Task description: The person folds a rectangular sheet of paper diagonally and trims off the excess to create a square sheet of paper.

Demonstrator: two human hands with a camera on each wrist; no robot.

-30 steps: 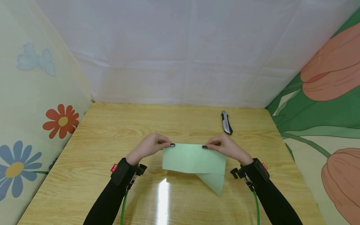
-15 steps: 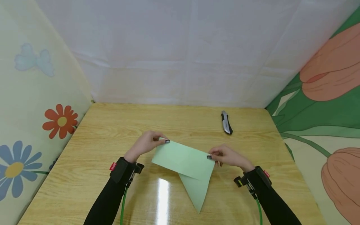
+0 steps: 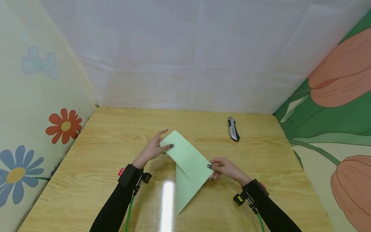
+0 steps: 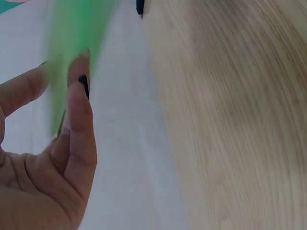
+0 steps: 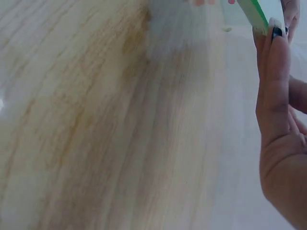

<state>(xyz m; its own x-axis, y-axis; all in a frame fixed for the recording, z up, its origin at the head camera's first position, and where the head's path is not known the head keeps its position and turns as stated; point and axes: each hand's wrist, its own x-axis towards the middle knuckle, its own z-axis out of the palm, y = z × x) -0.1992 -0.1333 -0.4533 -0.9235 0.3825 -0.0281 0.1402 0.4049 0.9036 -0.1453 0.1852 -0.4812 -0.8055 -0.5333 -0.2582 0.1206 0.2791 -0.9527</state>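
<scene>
A folded sheet of light green paper (image 3: 185, 154) is held tilted above the table, a triangular flap pointing down toward the near edge. My left hand (image 3: 151, 150) holds its upper left end, the thumb over the front and the index finger spread away from the sheet. In the left wrist view the paper (image 4: 79, 28) is blurred between the thumb and fingers of the left hand (image 4: 57, 163). Pinching the right edge is my right hand (image 3: 227, 168), thumb in front. The right wrist view shows the right hand (image 5: 283, 124) with only a sliver of paper (image 5: 254, 14).
A grey and black utility knife (image 3: 233, 129) lies on the wooden table (image 3: 121, 129) toward the back right. White cloth (image 3: 179, 64) hangs behind the table. Flower-printed cloths stand at the left and right sides.
The paper has turned clockwise, its right end coming down and left and its flap swinging left. My right hand has lowered with it. My left index finger has lifted off the paper.
</scene>
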